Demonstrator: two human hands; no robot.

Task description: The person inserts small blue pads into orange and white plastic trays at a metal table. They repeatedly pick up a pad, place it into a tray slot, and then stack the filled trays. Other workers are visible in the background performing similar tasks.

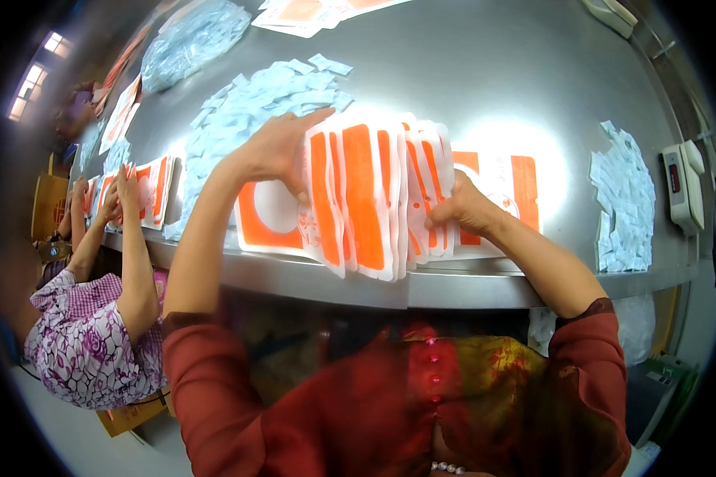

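Between my hands stands a fanned stack of orange-and-white flat pouches (362, 199), held on edge above the near rim of the metal table. My left hand (274, 151) grips its left side, thumb on the front pouch and fingers partly hidden behind. On the other side my right hand (469, 205) pinches the stack's right edge, thumb in front. More of these pouches lie flat beneath: one orange-and-white pouch (266, 230) shows at the left, another pouch (525, 183) at the right. A large heap of small pale-blue sachets (270, 95) spreads just beyond my left hand.
A second sachet pile (624, 199) lies at the right, beside a grey-white device with a small display (684, 187). At far left is a clear bag of blue sachets (195, 44). A co-worker's hands (123, 191) handle pouches on the left. The metal table edge (318, 278) curves before me.
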